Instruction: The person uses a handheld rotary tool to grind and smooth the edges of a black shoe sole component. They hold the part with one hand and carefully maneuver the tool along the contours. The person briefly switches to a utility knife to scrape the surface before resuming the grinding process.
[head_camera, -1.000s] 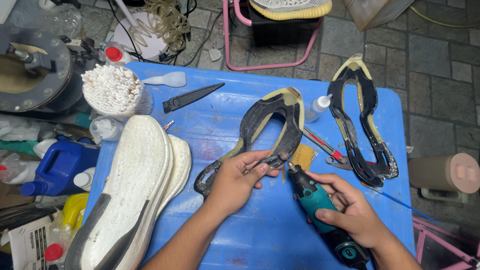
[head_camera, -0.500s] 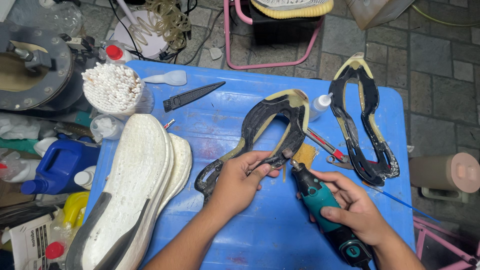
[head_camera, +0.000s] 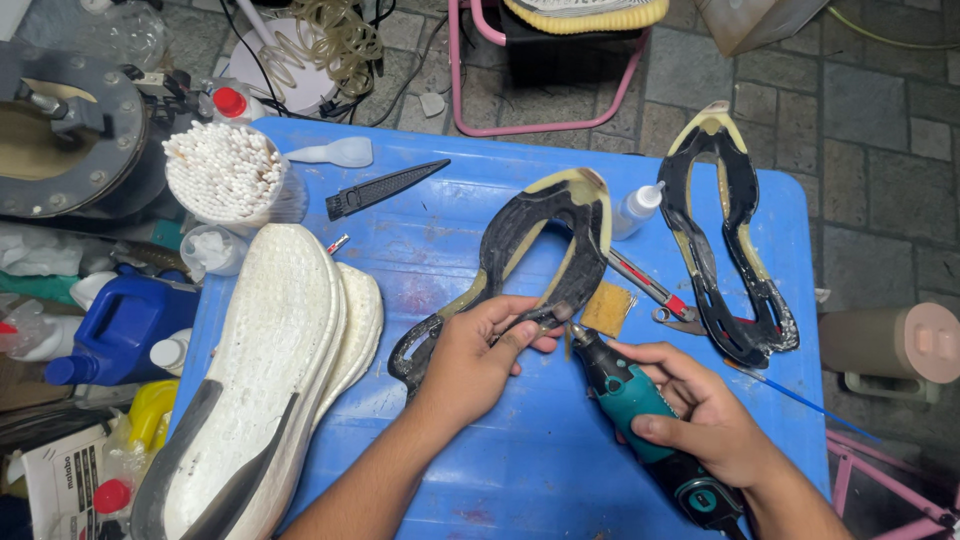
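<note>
My left hand presses down on a black and yellowish rubber outsole that lies on the blue table, pinching its narrow middle. My right hand grips a teal and black rotary tool. The tool's tip points at the outsole edge just beside my left fingers. A small yellow sanding pad lies right of the tip.
A second outsole lies at the table's right, with pliers and a small squeeze bottle between the two. Two white foam midsoles sit at left, behind them a cotton swab tub and a black brush. Bottles crowd the floor at left.
The rotary tool's tip has moved up and left, closer to the outsole edge at my left fingers. My left hand has kept its hold on the outsole.
</note>
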